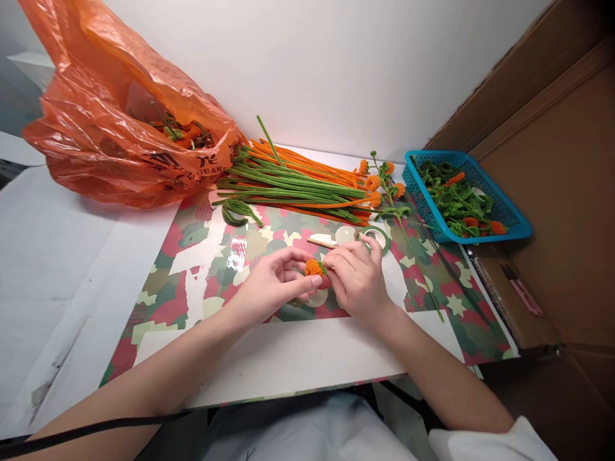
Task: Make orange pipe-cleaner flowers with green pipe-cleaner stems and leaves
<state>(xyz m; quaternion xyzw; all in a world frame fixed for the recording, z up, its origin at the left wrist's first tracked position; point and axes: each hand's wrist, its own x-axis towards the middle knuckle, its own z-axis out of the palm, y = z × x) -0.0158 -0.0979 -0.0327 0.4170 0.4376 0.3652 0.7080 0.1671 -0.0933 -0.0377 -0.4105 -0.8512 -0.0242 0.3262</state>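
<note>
My left hand pinches a small orange pipe-cleaner ball between thumb and fingers, over the camouflage-patterned sheet. My right hand meets it from the right, fingers closed on the green bit at the ball's side. A roll of green tape lies just beyond my right hand, and a wooden stick lies next to it.
A bundle of green and orange pipe cleaners lies at the back. An orange plastic bag with more pieces sits at the back left. A blue basket of green and orange parts stands at the right, beside a cardboard box.
</note>
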